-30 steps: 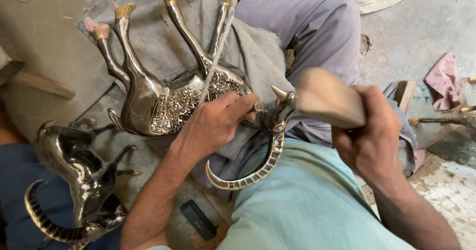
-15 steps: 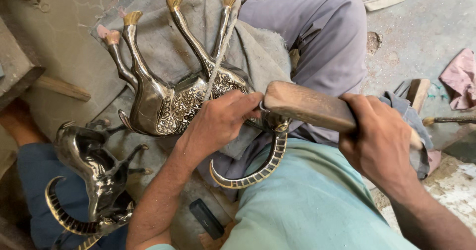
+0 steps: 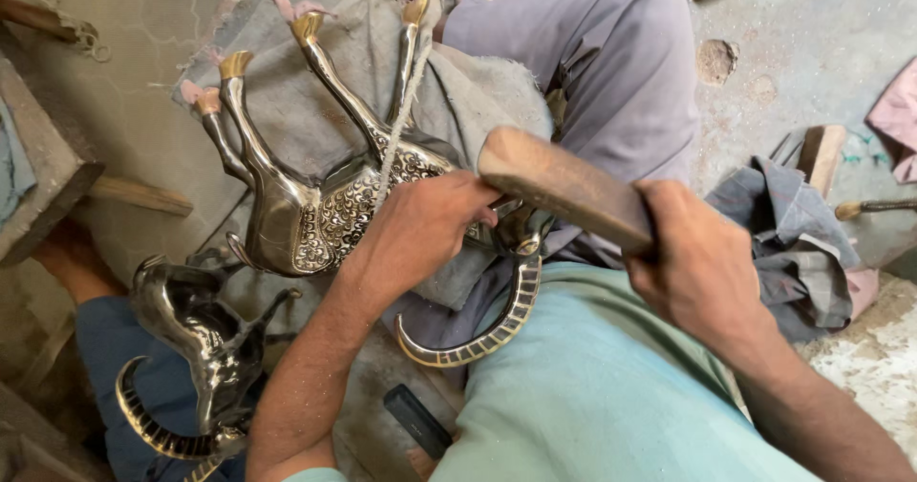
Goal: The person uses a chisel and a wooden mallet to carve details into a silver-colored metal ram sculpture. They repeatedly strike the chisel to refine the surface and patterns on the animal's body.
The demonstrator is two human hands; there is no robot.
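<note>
Since the earlier frame, the brown wooden mallet block [image 3: 564, 188] sits higher, above the left hand [image 3: 420, 229] rather than beside it. Right hand [image 3: 702, 267] is clamped round the mallet's near end. Left hand is closed on the neck of the engraved brass horned animal figure [image 3: 315, 205], which lies upside down on grey cloth [image 3: 306, 109] over the lap, legs pointing away. A second, darker metal horned figure [image 3: 196, 348] lies lower left, well apart.

Brass goat figure [image 3: 315, 205] lies legs-up on the lap, curved horn down; wooden mallet [image 3: 564, 188] tilts above its head.
</note>
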